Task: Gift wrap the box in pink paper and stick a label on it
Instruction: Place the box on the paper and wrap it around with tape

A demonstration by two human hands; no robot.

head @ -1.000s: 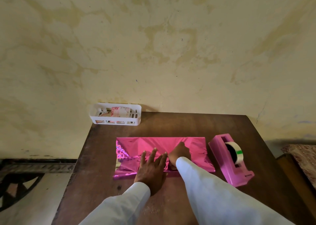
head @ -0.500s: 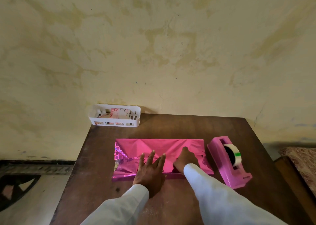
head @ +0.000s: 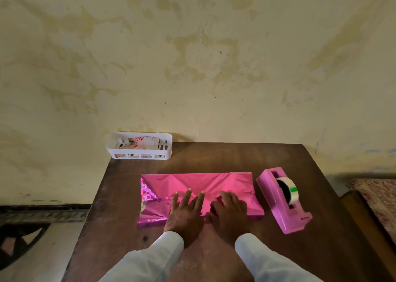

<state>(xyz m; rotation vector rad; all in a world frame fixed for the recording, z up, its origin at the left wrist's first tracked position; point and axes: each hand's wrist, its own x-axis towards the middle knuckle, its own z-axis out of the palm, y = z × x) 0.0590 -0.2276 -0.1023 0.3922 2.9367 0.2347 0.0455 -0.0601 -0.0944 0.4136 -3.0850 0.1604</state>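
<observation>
While pressing the wrap shut, cannot fetch tape without lifting a hand. Place the box, hidden under pink paper point(head: 199, 183), at the middle of the table point(head: 214, 159). Record left hand point(head: 185, 213) flat on the paper, fingers straight and spread, gripping nothing. Record right hand point(head: 230, 212) just at its 3 o'clock, fingers bent onto the fold; cannot tell whether pinching the paper or only pressing. See no tape on the seam. Find tape dispenser point(head: 282, 202) at 3 o'clock of the box, near but apart. Find basket point(head: 168, 151) with cards point(head: 146, 142), perhaps labels, at 11 o'clock by the wall.

Judge main risk: springing open of the shiny flap on release of the right hand, through stiffness of the foil. Judge second risk: sliding of the parcel under one-handed pressure, skewing the seam. Note loose crumpled end at 9 o'clock, not yet folded; expect tearing or creasing if tugged.
</observation>
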